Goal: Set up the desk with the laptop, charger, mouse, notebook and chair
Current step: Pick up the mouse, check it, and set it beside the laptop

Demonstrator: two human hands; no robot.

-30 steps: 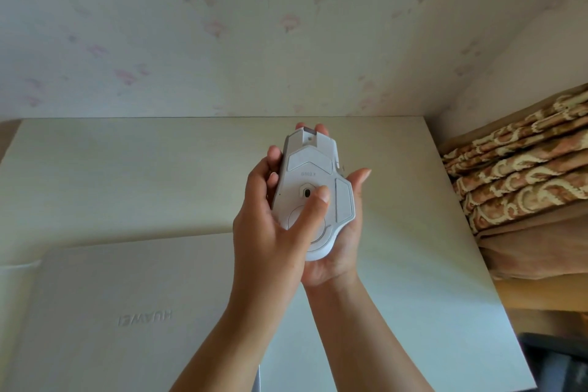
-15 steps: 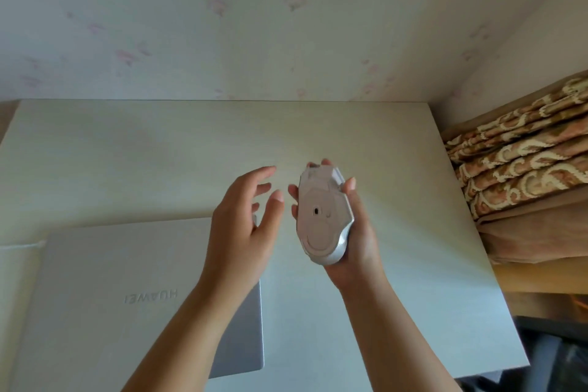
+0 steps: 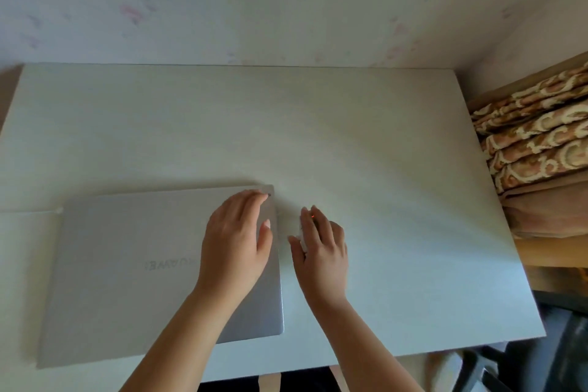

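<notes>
Right hand (image 3: pixel 321 248) cupping over the white mouse (image 3: pixel 303 236), fingers curled down around it, only a sliver of pale shell and a small red light peeking out by the fingertips. Pressing it onto, or very close to, the bench (image 3: pixel 366 143); contact itself hidden under the palm. Mouse lying just beside the right edge of the closed silver laptop (image 3: pixel 133 264), a narrow strip of bare bench showing between them, long axis pointing away toward the wall.

Left hand (image 3: pixel 237 242) spreading open and flat, gripping nothing, hovering over or resting on the laptop's far right corner; impossible to say which.

Judging the coming move: letting go of the mouse and turning to the laptop lid. Left hand being the nearer one to the lid, already above its corner. Lid lettering reading upside down from here, so possibly needing turning before opening. Mouse sitting close enough to the laptop's side to be knocked if the laptop swivels.

Wide clear bench stretching behind and to the right. Patterned folded blankets (image 3: pixel 537 140) stacking beyond the bench's right edge, well apart. No charger, notebook or chair clearly in view.
</notes>
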